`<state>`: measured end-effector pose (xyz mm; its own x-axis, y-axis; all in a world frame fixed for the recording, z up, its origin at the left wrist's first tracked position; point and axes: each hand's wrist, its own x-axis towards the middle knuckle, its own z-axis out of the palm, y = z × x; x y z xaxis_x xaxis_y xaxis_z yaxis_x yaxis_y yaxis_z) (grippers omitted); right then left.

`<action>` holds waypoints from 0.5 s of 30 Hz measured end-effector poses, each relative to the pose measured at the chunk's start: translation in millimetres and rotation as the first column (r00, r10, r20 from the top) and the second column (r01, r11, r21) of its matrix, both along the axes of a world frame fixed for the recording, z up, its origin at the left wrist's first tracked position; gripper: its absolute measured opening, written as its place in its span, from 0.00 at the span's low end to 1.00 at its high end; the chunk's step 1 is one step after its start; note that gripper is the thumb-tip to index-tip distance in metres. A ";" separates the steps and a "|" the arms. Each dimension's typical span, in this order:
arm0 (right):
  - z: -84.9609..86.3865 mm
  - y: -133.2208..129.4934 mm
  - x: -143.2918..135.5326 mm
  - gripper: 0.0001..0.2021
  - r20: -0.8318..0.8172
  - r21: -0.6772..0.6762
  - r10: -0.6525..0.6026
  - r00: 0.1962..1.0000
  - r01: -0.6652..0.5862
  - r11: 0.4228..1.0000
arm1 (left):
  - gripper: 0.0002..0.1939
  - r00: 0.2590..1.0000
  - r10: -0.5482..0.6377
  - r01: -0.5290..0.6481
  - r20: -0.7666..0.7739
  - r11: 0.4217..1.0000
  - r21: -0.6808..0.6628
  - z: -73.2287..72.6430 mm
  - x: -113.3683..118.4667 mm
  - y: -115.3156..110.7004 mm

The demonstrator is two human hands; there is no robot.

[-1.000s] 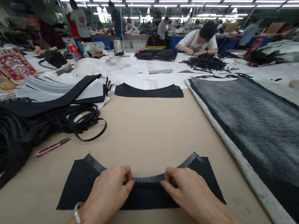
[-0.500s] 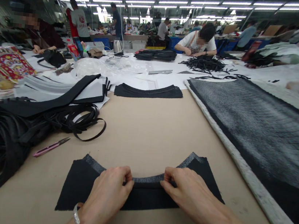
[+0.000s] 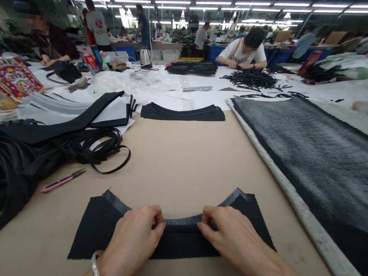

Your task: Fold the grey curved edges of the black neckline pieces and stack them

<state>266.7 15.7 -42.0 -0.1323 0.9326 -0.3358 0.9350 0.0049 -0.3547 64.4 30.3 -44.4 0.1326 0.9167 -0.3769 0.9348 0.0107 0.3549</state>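
both hands pinch the grey curved edge of the black fabric piece (image 3: 177,239) flat on the surface (image 3: 181,156): the left hand (image 3: 133,240) and right hand (image 3: 228,236) each hold a closed fingertip grip on it. the fold along that edge looks underway, and pressing further along calls for even tension.

I am seeing a black curved fabric piece (image 3: 101,226) with a grey speckled band along its inner edge, lying on a tan tabletop (image 3: 180,164). A tangle of straps (image 3: 15,156) is showing glossy black, and a small cutter (image 3: 63,180) beside it is showing pink. The long cloth (image 3: 320,156) at my right is fading from mottled grey to black, edged in pale grey. A printed box (image 3: 10,76) is glowing red with multicoloured figures.
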 end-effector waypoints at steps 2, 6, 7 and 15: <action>0.8 -0.1 -0.1 0.10 -0.002 -0.005 0.001 1.000 -0.001 1.000 | 0.07 1.000 0.000 0.000 -0.003 1.000 0.003 -0.8 -0.3 0.2; 1.2 0.3 -0.7 0.10 -0.002 -0.009 -0.007 1.000 0.007 1.000 | 0.07 1.000 0.000 0.000 -0.006 1.000 0.002 -2.5 -0.7 -0.1; 1.0 0.5 -0.8 0.10 -0.001 -0.009 -0.007 1.000 0.007 1.000 | 0.07 1.000 -0.001 0.001 -0.007 1.000 0.001 -2.7 -0.7 -0.3; -3.3 0.3 1.2 0.10 0.001 0.015 0.009 1.000 -0.009 1.000 | 0.07 1.000 -0.003 0.003 0.010 1.000 0.017 -3.0 0.3 0.0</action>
